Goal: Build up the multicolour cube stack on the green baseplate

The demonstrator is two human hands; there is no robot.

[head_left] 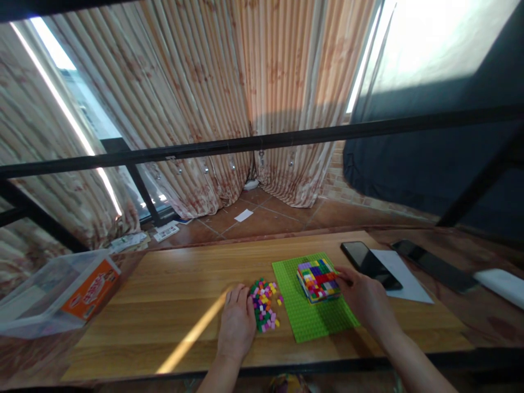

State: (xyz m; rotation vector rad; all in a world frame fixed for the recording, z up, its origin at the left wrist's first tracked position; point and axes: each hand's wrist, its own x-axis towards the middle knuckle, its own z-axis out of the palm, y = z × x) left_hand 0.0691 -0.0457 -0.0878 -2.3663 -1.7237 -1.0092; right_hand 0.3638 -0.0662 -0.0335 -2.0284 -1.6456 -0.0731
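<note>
A multicoloured block of small building bricks (316, 279) stands on a lime-green studded baseplate (292, 316). At its upper right edge, my right hand (364, 297) has thumb and forefinger pinched together on what looks like a small toy brick, mostly hidden by the fingertips. My left hand (236, 322) rests on the tabletop, fingers laid out and thumb against the left side of a loose pile of small bricks (265, 303). The pile mixes pink, green, yellow, orange, purple and white pieces. A few bricks lie between the pile and the baseplate.
A black phone (370, 263) lies right of the baseplate, partly over a white sheet (409, 278). Further right are a long dark flat object (434, 265) and a white object (501, 286). A clear plastic bin (49, 295) stands left of the wooden table (172, 295). A dark rail (229, 146) crosses behind.
</note>
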